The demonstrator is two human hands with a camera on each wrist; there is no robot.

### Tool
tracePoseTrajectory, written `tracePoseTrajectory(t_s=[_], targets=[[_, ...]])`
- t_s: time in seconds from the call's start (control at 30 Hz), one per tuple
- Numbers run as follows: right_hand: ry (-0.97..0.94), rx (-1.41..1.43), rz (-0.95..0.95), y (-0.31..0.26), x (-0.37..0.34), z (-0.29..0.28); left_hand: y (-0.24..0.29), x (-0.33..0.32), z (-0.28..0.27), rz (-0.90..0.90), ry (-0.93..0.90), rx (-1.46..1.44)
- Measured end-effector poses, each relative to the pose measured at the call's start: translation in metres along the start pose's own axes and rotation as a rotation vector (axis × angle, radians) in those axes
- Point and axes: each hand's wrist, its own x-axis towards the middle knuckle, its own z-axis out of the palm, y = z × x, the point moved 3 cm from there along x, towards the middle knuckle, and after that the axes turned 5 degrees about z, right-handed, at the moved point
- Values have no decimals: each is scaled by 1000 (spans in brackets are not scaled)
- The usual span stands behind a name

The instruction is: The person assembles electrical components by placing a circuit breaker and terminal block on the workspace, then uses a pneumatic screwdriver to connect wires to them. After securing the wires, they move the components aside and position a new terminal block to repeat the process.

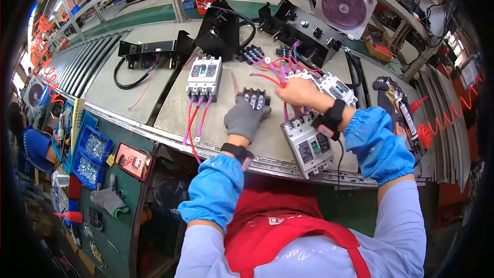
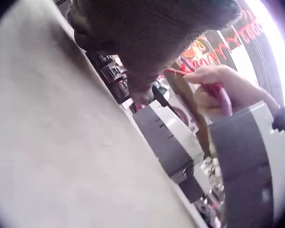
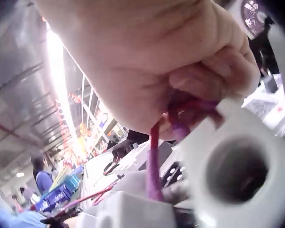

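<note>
In the head view, my grey-gloved left hand grips a black terminal block low over the bench. My bare right hand is to its right, above a white-and-grey breaker. Red and purple wires pass through the curled fingers of my right hand in the right wrist view. From the left wrist, the glove covers the block, and a red wire end sticks out of my right hand. Another breaker with purple-ended wires stands to the left.
Black metal housings with cables line the back of the bench, near a fan. A further breaker is by my right wrist. On the lower left side table are blue screw bins, a phone and a loose glove.
</note>
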Motion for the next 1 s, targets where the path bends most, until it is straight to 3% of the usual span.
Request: tracePoseTrajectory(t_s=[0.07, 0.17, 0.27, 0.3, 0.4, 0.43, 0.53, 0.63, 0.73, 0.93, 1.0], targets=[[-2, 39, -22, 11, 26, 18, -11, 18, 13, -57, 58, -72], [-44, 146, -69, 16, 41, 26, -27, 23, 21, 23, 52, -107], [-165, 188, 4, 13, 24, 13, -33, 22, 19, 33, 56, -89], [-236, 264, -58, 20, 24, 15, -32, 23, 18, 41, 65, -91], [-179, 669, -170, 55, 37, 48, -40, 33, 24, 109, 77, -92], [-217, 832, -124, 59, 38, 56, -38, 30, 22, 93, 130, -142], [-223, 966, -93, 56, 31, 62, -29, 25, 22, 261, 341, -331], [-206, 929, -130, 51, 32, 69, 2, 4, 14, 192, -163, -655], [-184, 924, -147, 50, 34, 73, 10, 1, 27, 28, -277, -1084], [-101, 1000, -141, 51, 27, 72, 23, 4, 31, -86, -266, -1286], [-172, 1017, -77, 54, 32, 72, 24, 4, 34, -103, -266, -1312]])
